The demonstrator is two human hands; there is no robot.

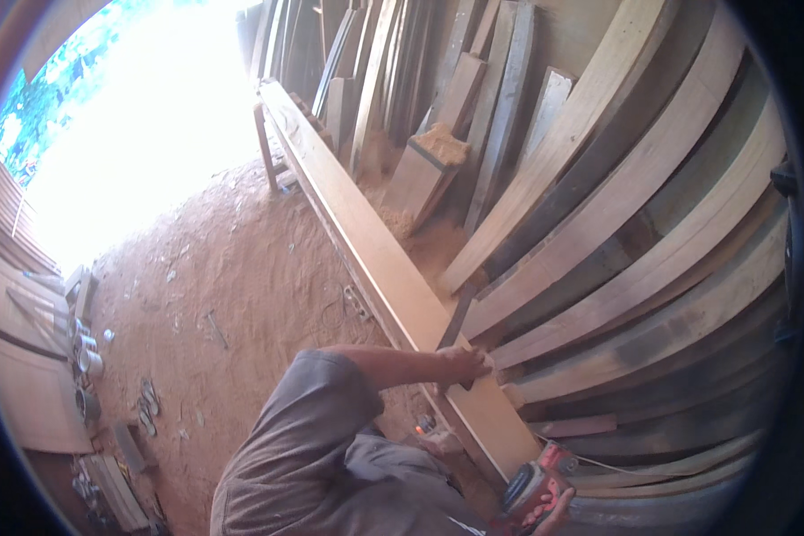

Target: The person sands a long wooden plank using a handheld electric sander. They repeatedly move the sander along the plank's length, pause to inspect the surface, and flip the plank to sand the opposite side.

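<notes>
A long pale plank (380, 259) runs from a wooden trestle (266, 147) at the back down toward me. My left hand (463, 364) reaches out on a grey-sleeved arm and lies on the plank's near part, fingers curled over its right edge, beside a dark narrow slat (456, 320). At the bottom edge my right hand (545, 514) grips a red and black power tool (531, 487) that sits at the plank's near end. A thin pale cord (598, 463) leads off from the tool to the right.
Many long boards (634, 232) lean in stacks on the right and against the back wall (402, 62). Sawdust heaps on a leaning board (442, 143). The floor is red dirt (232, 295) with scattered tools, cans (85, 353) and sandals (147, 406) at the left. A bright doorway glares at the upper left.
</notes>
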